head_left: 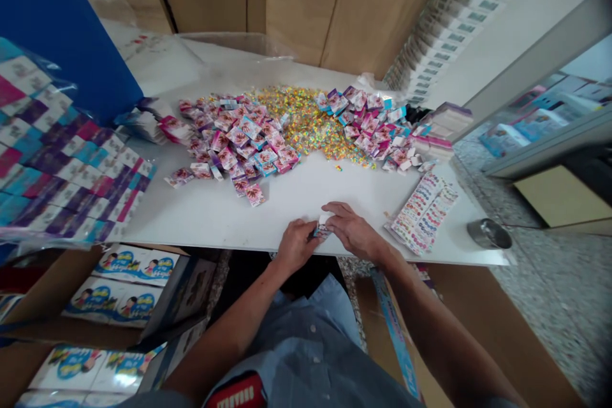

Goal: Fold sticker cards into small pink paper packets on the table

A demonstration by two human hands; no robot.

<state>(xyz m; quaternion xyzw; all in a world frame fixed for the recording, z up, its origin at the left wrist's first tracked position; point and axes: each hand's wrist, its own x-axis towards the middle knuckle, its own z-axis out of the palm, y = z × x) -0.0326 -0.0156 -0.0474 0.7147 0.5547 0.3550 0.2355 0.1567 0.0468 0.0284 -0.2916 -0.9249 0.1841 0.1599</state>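
- The left hand (296, 245) and right hand (352, 229) are working together at the near edge of a white rectangular tabletop (205, 217), both curled nearly closed
- Their fingertips are pinching a small white-and-blue paper packet (321, 229) between them
- A loose heap of small pink-and-blue packets (239, 140) and glittering gold flakes (299, 124) is lying ahead, well apart from the hands
- A long paper sheet of coloured dots (421, 213) is lying near the right hand
- A brown cardboard box (52, 287) of printed white packs is standing below the table's left side
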